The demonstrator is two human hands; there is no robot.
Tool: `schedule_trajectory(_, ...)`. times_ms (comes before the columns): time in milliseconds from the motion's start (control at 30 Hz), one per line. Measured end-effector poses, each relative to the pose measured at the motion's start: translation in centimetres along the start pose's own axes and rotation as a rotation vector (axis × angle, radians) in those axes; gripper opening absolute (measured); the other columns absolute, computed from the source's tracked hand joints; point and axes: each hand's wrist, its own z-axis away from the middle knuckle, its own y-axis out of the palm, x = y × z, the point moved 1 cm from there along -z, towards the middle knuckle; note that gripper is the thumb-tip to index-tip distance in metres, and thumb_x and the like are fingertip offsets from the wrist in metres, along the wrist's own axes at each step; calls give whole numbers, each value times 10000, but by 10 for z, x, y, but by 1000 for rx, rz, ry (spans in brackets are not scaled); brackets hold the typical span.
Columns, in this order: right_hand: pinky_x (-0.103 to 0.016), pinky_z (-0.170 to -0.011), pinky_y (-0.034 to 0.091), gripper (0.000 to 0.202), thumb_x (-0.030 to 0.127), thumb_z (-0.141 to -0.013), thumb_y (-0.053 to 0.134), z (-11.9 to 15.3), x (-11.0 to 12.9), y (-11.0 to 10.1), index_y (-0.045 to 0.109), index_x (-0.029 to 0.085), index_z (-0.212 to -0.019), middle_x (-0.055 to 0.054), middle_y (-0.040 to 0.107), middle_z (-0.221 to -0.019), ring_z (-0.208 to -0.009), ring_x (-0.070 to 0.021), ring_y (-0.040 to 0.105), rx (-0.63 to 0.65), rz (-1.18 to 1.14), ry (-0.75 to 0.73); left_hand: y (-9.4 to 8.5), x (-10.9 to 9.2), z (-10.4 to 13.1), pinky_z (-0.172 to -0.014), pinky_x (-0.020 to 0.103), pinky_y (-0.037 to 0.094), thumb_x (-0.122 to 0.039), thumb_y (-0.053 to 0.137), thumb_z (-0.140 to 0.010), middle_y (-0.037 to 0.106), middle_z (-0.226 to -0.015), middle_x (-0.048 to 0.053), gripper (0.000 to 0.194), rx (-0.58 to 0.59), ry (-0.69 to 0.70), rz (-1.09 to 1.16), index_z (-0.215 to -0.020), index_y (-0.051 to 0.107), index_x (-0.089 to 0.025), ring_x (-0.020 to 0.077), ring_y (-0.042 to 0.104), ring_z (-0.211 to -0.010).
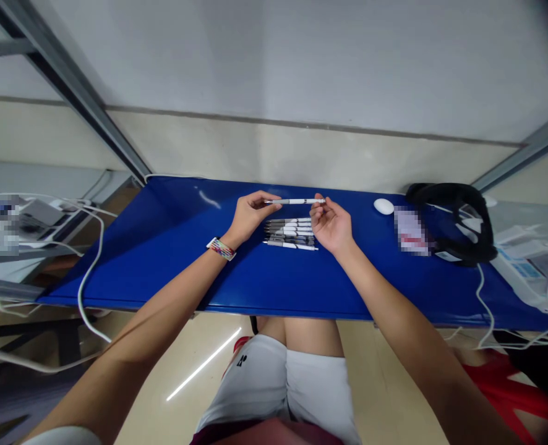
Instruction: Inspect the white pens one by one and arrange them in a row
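A white and grey pen [295,201] is held level above the blue tabletop, its tip pointing left. My left hand [250,216] pinches the tip end between thumb and fingers. At the other end, the fingertips of my right hand [332,224] are closed on the pen, palm turned partly up. Just below it on the table lies a row of several similar pens [290,230], side by side with tips to the left. My right hand's fingers cover some of their back ends. The nearest pen [290,246] lies slightly askew at the front of the row.
On the right of the blue table [162,259] lie a white oval object [384,206], a blurred-out packet [412,231] and a black headset-like strap [485,216] with a white cable. Another white cable [101,247] hangs at the left. A wall stands behind.
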Motion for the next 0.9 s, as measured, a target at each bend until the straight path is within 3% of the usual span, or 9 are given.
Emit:
schedule_trajectory(300,-301,-847,672,260,428,-938,686,1,0,-1,746,210,-1066,-50,754,-906,-852,-170,739,18,28,-22,-2,5,-2,-811,348,596,-395,888,-824,809,-945,62,257,10,5,-32,-991,828,-211,193,736,-843)
schedule_trajectory(567,-227,-767,652,177,375,-903,762,-4,-4,-5,737,222,-987,-4,711,-795,-757,-118,710,12,-41,-4,-1,2,-1,-831,347,593,-390,888,-823,812,-965,61,247,25,13,-26,-990,831,-217,190,736,-863)
schedule_trajectory(733,-298,-789,675,341,531,-935,714,-2,0,-3,751,207,-1035,-47,746,-853,-826,-169,739,-3,6,-37,0,3,-1,-817,345,588,-394,882,-831,811,-959,59,247,31,8,-35,-992,824,-215,185,727,-841)
schedule_trajectory(900,-219,-636,638,182,384,-915,780,2,2,3,735,211,-952,-6,698,-748,-672,-120,685,-38,-75,32,0,2,-1,-829,338,578,-382,889,-823,810,-965,59,244,25,3,-3,-985,828,-210,187,728,-861)
